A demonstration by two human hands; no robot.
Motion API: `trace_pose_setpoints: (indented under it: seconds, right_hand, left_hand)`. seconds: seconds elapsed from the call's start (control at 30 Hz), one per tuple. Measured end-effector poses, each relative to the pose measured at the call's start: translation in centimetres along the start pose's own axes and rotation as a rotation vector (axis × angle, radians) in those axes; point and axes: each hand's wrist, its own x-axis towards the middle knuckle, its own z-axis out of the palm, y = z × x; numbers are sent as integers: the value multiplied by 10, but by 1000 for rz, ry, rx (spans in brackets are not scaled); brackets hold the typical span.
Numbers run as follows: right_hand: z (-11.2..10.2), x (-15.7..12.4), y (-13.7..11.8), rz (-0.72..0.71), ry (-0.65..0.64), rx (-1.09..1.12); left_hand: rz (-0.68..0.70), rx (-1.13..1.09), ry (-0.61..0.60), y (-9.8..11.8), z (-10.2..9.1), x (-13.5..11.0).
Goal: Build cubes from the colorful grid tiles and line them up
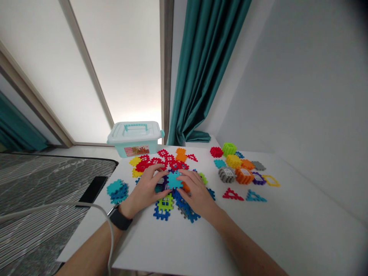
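Both hands meet over a pile of plastic interlocking blocks on a white table (pixel 184 245). My left hand (pixel 145 188), with a black watch on its wrist, curls its fingers over a small cluster of pieces. My right hand (pixel 195 189) pinches a light blue square block (pixel 174 179) from the right, and the left fingertips touch the same block. Red blocks (pixel 161 161) lie just beyond the hands. Blue and green blocks (pixel 165 205) lie under and in front of them.
A mint lidded storage box (pixel 134 138) stands at the table's back left. A teal block stack (pixel 117 190) and a black phone (pixel 92 189) lie left. Assembled coloured cubes (pixel 237 166) and two triangles (pixel 243 195) sit right. A white cable (pixel 86 207) crosses my left arm. Teal curtain behind.
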Motion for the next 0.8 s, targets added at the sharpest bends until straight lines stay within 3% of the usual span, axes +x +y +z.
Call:
trace_pose_setpoints:
  seconds: [0.37,0.8]
  right_hand:
    - [-3,0,-3,14,-40,-17]
    - [-25,5,8,72,62,19]
  left_hand:
    - [23,34,33,3,1,2]
    - [-31,38,13,5,9,25]
